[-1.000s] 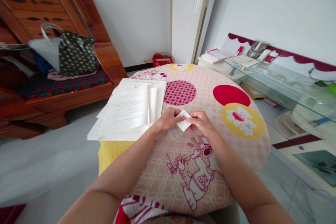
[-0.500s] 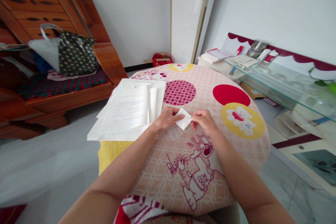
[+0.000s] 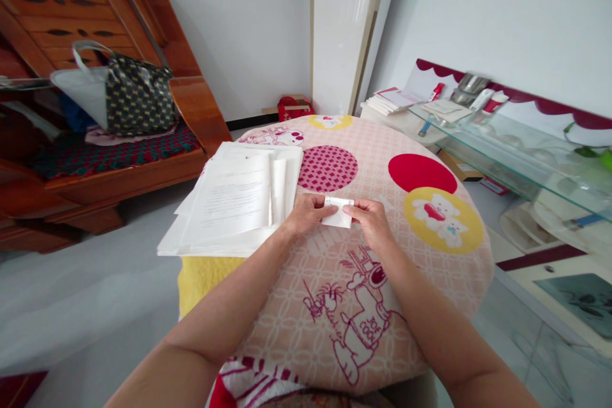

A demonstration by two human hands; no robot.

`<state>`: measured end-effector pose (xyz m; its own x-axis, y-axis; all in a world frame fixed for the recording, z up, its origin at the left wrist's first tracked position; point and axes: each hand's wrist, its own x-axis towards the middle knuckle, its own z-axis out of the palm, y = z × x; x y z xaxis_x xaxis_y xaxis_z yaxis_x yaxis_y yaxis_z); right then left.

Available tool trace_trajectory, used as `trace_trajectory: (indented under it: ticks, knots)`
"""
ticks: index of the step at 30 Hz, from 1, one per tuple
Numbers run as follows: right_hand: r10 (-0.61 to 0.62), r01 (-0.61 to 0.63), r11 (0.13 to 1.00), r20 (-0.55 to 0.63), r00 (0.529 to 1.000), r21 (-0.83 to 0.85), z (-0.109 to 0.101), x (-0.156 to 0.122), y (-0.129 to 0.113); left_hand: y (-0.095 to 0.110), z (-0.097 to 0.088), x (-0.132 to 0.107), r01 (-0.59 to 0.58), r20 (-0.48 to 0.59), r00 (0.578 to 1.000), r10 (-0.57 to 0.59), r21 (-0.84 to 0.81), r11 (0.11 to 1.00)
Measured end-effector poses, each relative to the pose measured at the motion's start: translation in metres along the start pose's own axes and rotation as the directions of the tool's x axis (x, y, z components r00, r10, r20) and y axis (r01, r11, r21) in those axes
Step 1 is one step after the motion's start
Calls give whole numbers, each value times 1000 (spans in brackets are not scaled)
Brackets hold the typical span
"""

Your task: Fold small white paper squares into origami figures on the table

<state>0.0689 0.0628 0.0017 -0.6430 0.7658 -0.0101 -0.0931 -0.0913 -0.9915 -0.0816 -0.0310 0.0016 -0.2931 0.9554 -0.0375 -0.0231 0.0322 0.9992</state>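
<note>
A small folded piece of white paper (image 3: pixel 338 214) sits between both my hands above the round table's pink cartoon-print cloth (image 3: pixel 354 293). My left hand (image 3: pixel 306 213) pinches its left edge with curled fingers. My right hand (image 3: pixel 370 220) pinches its right edge the same way. The paper now lies roughly level, a small rectangle. Just left of my left hand is a stack of printed white sheets (image 3: pixel 236 201) lying on the table.
A wooden bench (image 3: pixel 95 140) with a patterned bag (image 3: pixel 134 95) stands at the left. A tall white air conditioner (image 3: pixel 342 32) is behind the table. A glass shelf (image 3: pixel 516 146) with books and cups runs along the right wall.
The small paper has turned from a diamond-like tilt to a level rectangle between my fingers. My right hand moved slightly left, closer to my left hand.
</note>
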Motion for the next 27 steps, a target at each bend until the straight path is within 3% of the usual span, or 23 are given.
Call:
trace_trajectory:
  ticks: [4,9,18,20,22,25,27]
  knots:
    - [-42,41,998,-39,998,-41,-3,1,2,-1,1,1,-19,21,1000,16,138,990]
    - [-115,130,951,70,991,-281,-9,0,-3,2,0,1,-189,19,982,189,187,964]
    - [-279,319,779,157,947,-539,-10,-3,-5,1,2,0,-262,-49,963,267,85,961]
    - [-348,369,691,161,923,-622,-11,-3,-7,2,2,0,-292,-52,952,301,140,946]
    - [-436,447,544,215,874,-710,-12,-4,-8,4,2,-2,-366,-48,918,393,276,889]
    - [-503,543,258,369,781,-799,-13,-5,-10,9,1,-7,-466,27,848,530,515,719]
    - [-472,558,103,453,756,-823,-12,-7,-10,10,0,-9,-494,111,826,553,615,614]
